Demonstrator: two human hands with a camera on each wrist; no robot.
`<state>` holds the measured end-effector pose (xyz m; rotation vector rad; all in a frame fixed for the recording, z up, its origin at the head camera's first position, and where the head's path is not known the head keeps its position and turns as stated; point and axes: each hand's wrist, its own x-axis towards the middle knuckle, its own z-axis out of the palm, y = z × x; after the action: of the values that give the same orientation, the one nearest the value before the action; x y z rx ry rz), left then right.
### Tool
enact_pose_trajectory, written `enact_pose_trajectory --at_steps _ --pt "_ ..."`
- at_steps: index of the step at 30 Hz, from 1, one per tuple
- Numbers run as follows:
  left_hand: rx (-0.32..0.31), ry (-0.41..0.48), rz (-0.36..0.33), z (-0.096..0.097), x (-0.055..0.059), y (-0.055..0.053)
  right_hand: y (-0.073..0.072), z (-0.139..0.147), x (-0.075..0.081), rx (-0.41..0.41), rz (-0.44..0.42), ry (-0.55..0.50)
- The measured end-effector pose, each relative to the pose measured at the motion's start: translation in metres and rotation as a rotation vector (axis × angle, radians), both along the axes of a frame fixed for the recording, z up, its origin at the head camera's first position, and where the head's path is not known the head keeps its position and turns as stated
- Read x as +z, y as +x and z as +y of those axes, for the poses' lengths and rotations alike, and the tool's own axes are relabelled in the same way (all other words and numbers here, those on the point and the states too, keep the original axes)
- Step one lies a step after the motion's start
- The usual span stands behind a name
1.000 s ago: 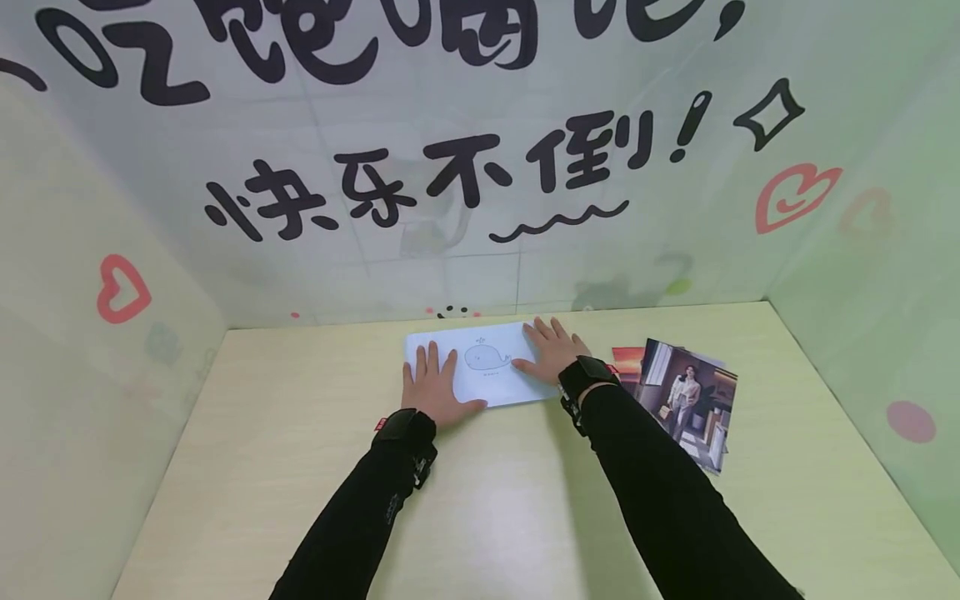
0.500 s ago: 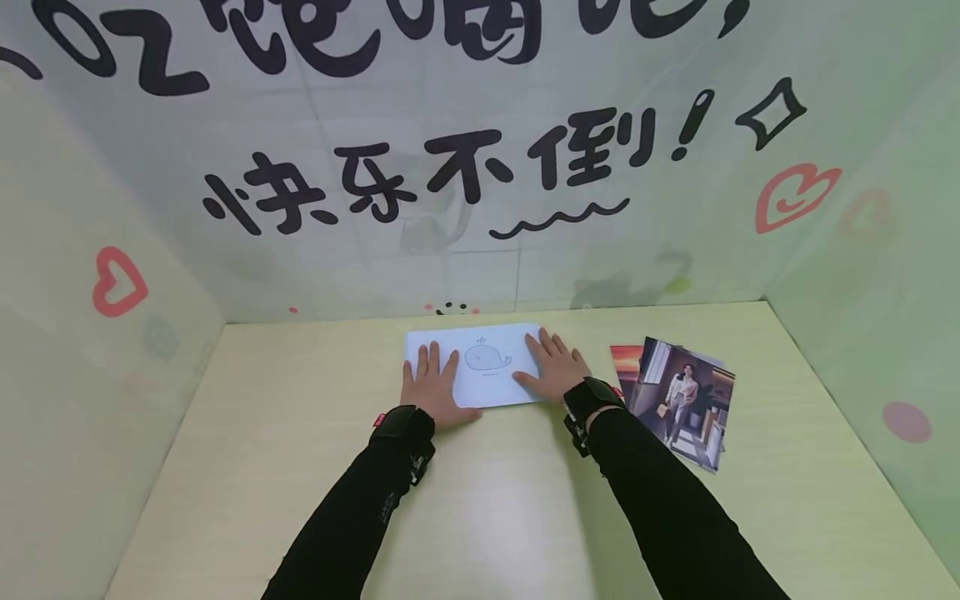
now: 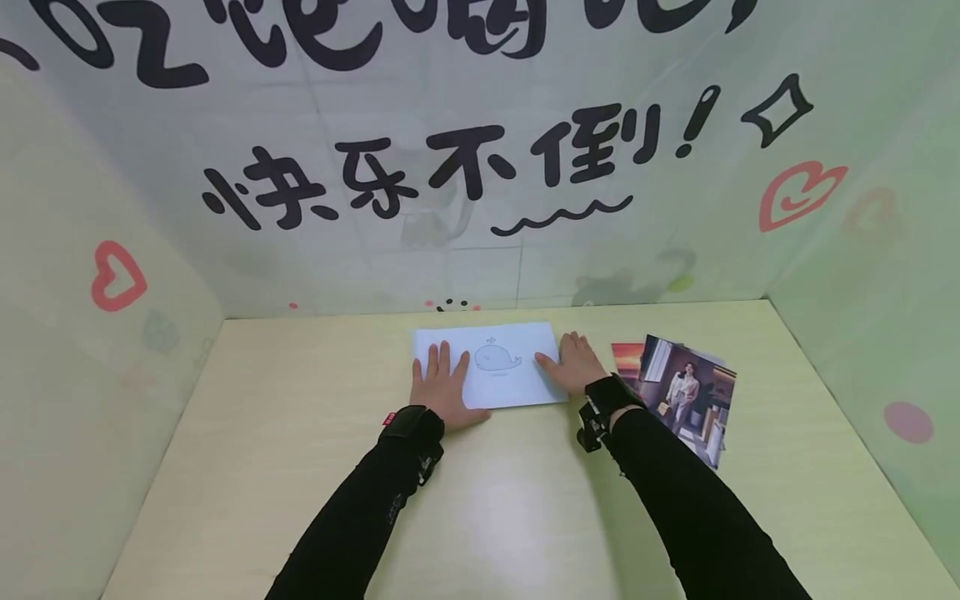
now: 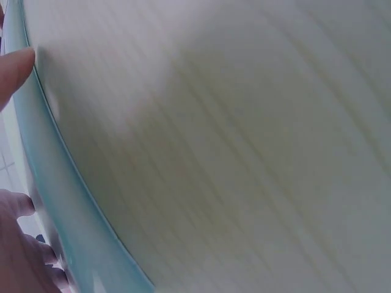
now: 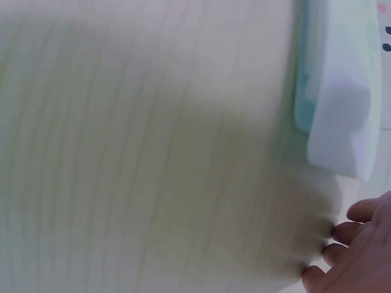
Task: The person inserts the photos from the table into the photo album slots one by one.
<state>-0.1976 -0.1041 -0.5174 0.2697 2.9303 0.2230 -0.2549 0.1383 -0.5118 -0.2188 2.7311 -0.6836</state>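
Observation:
A white booklet (image 3: 510, 390) with a blue whale drawing lies at the back middle of the table. My left hand (image 3: 444, 393) rests flat on its left side, fingers spread, thumb along the near edge. In the left wrist view the teal side of the booklet (image 4: 79, 195) runs past the thumb. At the right edge is my right hand (image 3: 579, 365), thumb over the white surface and fingers beyond the border. The right wrist view shows a white sheet (image 5: 345, 116) overhanging the teal part, with the fingertips of my right hand (image 5: 360, 250) down by the tabletop.
Several overlapping photo prints (image 3: 693, 400) lie right of the booklet, partly under the right sleeve (image 3: 675, 483) in the head view. A wall (image 3: 360, 267) with large lettering rises behind the table (image 3: 315, 375), and side walls flank it.
The booklet and my left hand have shifted slightly right. My right hand has moved right off the booklet's upper right corner, and its fingers are now past the edge.

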Motion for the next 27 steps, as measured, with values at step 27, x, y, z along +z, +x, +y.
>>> enact_pose_trajectory --at_steps 27 --pt "-0.026 0.040 0.020 0.024 -0.004 -0.001 0.007 0.003 0.045 -0.328 -0.325 -0.360"
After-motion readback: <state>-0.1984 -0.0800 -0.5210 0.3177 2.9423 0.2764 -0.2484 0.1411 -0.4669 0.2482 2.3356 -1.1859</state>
